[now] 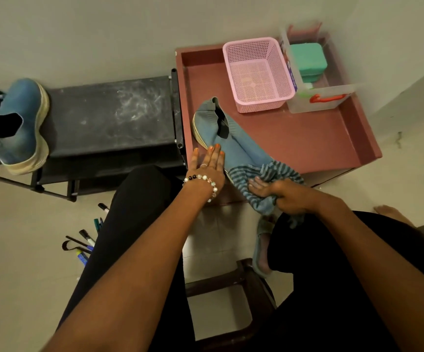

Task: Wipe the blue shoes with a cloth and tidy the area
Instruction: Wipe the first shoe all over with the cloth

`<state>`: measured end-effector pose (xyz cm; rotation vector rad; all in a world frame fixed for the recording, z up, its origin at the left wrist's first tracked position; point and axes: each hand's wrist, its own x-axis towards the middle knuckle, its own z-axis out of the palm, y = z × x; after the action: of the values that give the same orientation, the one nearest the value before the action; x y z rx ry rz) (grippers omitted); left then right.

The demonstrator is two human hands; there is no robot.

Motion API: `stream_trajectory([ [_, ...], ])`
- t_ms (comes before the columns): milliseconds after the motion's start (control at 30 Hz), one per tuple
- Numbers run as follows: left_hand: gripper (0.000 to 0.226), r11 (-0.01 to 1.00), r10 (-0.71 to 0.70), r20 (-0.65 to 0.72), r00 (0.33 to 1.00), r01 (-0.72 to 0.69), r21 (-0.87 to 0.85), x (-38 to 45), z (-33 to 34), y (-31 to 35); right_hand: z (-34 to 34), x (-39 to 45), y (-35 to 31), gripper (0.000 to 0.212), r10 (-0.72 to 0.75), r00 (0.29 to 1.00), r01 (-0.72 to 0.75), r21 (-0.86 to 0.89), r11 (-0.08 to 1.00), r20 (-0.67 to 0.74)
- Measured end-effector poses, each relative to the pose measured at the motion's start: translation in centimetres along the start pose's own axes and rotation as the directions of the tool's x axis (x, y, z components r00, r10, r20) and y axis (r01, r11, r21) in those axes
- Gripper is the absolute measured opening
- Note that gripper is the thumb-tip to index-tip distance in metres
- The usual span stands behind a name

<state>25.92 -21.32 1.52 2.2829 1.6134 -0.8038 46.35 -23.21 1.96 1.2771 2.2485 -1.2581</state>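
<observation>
One blue shoe (pixel 227 138) lies on its side on the low reddish table (pixel 307 143), its toe toward me. My left hand (pixel 209 165) rests flat against the shoe's sole side with straight fingers. My right hand (pixel 279 193) grips a blue striped cloth (pixel 256 179) and presses it over the shoe's toe. The second blue shoe (pixel 18 123) stands on the left end of the black shoe rack (pixel 109 115).
A pink mesh basket (pixel 257 72) and a clear plastic box (pixel 317 80) holding a green container stand at the table's back. Several markers (pixel 86 240) lie on the floor at left. A dark stool (pixel 233 308) sits between my legs, beside a sandal (pixel 263 247).
</observation>
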Motion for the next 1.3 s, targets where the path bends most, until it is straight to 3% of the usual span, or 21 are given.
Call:
stream_trajectory([
  [167, 0.058, 1.000, -0.012, -0.001, 1.000, 0.012, -0.004, 0.2, 0.0, 0.0, 0.6, 1.5, -1.4, 0.071, 0.043, 0.999, -0.045, -0.338, 0.940, -0.013],
  [400, 0.057, 0.999, -0.038, 0.027, 0.999, 0.039, -0.007, 0.1, -0.2, 0.2, 0.5, 3.7, -2.3, 0.077, -0.009, 0.996, -0.006, -0.179, 0.984, -0.086],
  [567, 0.055, 0.997, -0.046, 0.011, 0.999, 0.046, -0.063, 0.3, 0.3, 0.3, -0.6, 0.5, -0.4, 0.063, 0.007, 0.998, -0.008, 0.015, 1.000, 0.068],
  [800, 0.059, 0.998, -0.026, 0.002, 1.000, 0.026, -0.052, 0.3, 0.0, 0.2, 0.4, 2.4, -2.4, 0.075, 0.045, 0.999, -0.050, -0.274, 0.961, -0.022],
  [933, 0.062, 1.000, -0.025, 0.015, 1.000, 0.025, -0.008, 0.1, -0.4, 0.1, 0.4, 3.7, -2.9, 0.080, 0.008, 0.996, -0.026, -0.196, 0.980, -0.094],
  [1100, 0.057, 0.999, -0.023, -0.028, 0.999, 0.022, -0.036, 0.4, 0.2, 0.2, -0.4, 1.8, -1.1, 0.065, 0.012, 0.999, -0.011, 0.014, 1.000, -0.030],
  [1300, 0.059, 0.997, -0.024, -0.041, 0.999, 0.021, -0.076, 0.7, 0.3, 0.3, -0.9, 1.5, -1.5, 0.065, 0.076, 0.997, -0.075, -0.200, 0.977, -0.002],
])
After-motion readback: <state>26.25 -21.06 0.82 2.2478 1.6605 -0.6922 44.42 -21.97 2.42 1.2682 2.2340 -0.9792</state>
